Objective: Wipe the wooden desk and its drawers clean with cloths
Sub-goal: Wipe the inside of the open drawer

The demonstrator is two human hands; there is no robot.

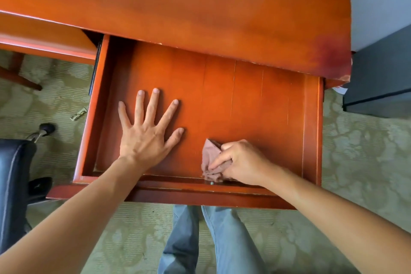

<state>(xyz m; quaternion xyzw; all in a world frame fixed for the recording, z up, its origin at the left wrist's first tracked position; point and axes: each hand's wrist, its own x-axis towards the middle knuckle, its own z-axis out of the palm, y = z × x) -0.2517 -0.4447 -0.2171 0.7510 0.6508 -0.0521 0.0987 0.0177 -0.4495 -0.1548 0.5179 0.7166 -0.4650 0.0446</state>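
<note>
- The wooden desk [178,2] filled the upper part of the view, its reddish-orange top seen from above, with a darker stain near its right front corner.
- One drawer [312,131] stood pulled out from under the desk front, its flat wooden bottom bare apart from the hands and the cloth.
- The left hand [144,138] lay palm down on the drawer bottom, left of centre, fingers straight and spread wide; its grip was apart and held nothing.
- The right hand [240,162] was at the near edge of the drawer bottom, right of the left hand, fingers curled; its grip was clamped on a pinkish cloth [210,158].
- The cloth was bunched, one corner sticking up toward the drawer's middle, its lower part pressed on the wood just beside the drawer's front wall.
- A small metal screw head [211,183] showed on the front wall just below the cloth.
- Below the drawer, legs in blue jeans [222,240] stood on a patterned green carpet [367,151].
- A black office chair [13,184] sat at the left edge, and a dark cabinet [382,78] stood to the right of the desk.
</note>
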